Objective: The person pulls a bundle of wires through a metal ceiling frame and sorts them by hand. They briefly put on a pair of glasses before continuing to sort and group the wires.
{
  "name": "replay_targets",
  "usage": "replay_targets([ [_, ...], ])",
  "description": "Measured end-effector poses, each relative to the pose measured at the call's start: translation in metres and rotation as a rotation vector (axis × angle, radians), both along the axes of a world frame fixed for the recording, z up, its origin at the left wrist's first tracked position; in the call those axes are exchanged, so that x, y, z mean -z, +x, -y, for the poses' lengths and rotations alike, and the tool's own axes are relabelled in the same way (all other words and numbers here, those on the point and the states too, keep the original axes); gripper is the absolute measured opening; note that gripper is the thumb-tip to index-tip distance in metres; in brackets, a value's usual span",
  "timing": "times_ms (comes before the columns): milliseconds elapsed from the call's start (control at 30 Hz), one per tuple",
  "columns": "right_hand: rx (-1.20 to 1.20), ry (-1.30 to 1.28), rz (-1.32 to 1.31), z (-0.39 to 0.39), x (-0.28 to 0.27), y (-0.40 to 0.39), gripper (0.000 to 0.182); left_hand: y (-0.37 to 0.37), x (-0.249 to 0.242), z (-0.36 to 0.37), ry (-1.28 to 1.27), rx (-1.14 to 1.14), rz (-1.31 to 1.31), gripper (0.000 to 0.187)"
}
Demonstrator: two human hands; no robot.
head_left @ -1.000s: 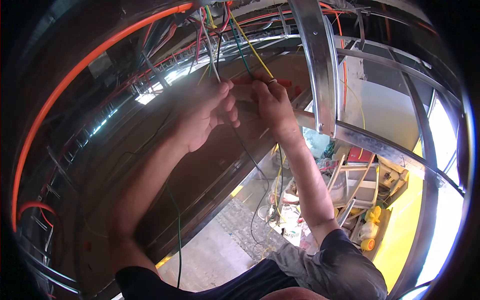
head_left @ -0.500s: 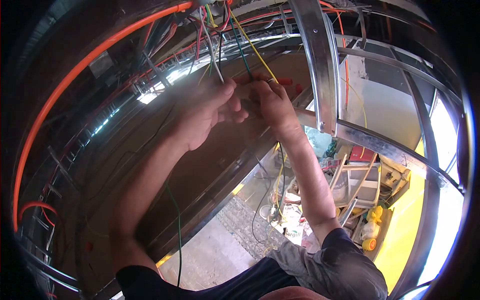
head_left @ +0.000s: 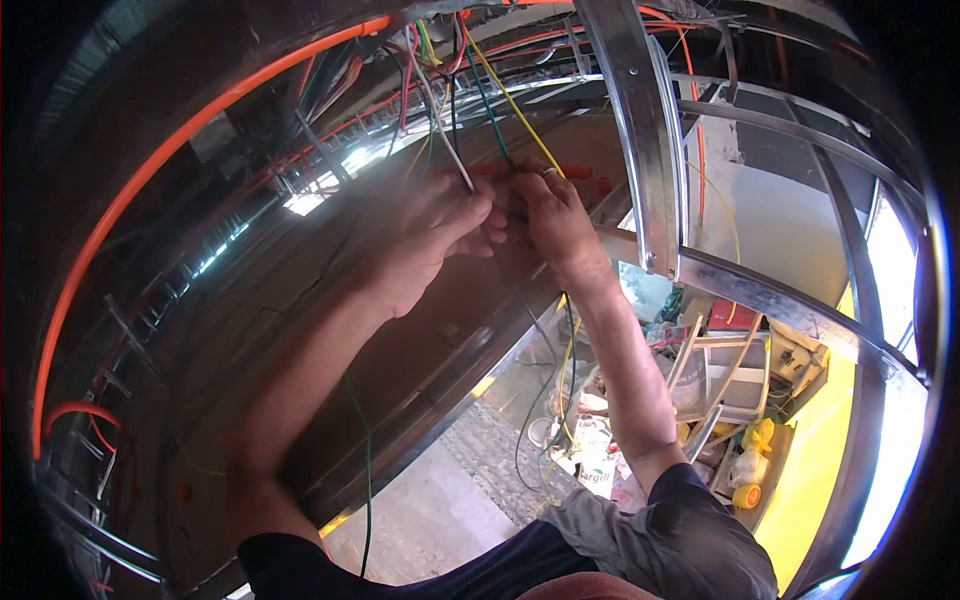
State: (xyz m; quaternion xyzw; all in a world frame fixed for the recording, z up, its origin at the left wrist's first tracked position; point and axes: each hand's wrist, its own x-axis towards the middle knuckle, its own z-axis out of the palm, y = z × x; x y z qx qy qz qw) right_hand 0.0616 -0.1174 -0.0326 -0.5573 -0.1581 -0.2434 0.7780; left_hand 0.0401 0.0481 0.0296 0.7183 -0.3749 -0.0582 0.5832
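My left hand is closed, thumb and fingers pinched on a white wire that comes down from above. Close beside it, my right hand is closed with curled fingers on a yellow wire and a green wire. The fingertips of both hands nearly meet, and what lies between them is partly hidden. More wires, red and black, hang from the same bundle overhead. Behind the right hand lies a short orange tube on a brown panel.
A metal stud stands upright right of my hands, joined to a metal rail. An orange conduit curves along the left. Far below are a wooden frame, bags and clutter beside a yellow panel. A loose green wire hangs near my left arm.
My left hand has moved right, closer to my right hand, and its fingers have drawn in on the white wire. The whole view has shifted slightly.
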Motion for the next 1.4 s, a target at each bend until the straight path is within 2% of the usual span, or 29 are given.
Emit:
replay_targets([
  [100, -0.054, 0.032, 0.021, -0.002, -0.002, -0.007, 0.024, -0.001, -0.003, -0.002, 0.009, 0.023, 0.014, 0.02],
  [167, -0.041, 0.08, 0.125, -0.004, -0.002, -0.004, 0.025, 0.0, -0.004, -0.003, 0.024, 0.042, 0.022, 0.02],
  [400, -0.024, 0.006, 0.034, 0.0, -0.004, -0.013, 0.026, -0.002, -0.006, -0.004, 0.05, 0.03, 0.03, 0.022],
  [1000, 0.037, 0.011, 0.074, -0.005, -0.001, -0.01, 0.027, -0.004, -0.009, -0.003, 0.044, 0.038, -0.02, 0.027],
  [1067, 0.13, 0.011, 0.132, -0.007, -0.002, -0.011, 0.027, -0.006, -0.011, -0.003, 0.053, 0.03, -0.013, 0.029],
  [1233, 0.112, -0.064, 0.119, -0.003, 0.0, -0.01, 0.026, -0.009, -0.011, -0.001, 0.066, 0.019, -0.023, 0.03],
  [1400, 0.049, 0.008, 0.123, -0.006, 0.002, -0.003, 0.022, -0.009, -0.006, 0.002, 0.022, -0.014, -0.011, 0.029],
])
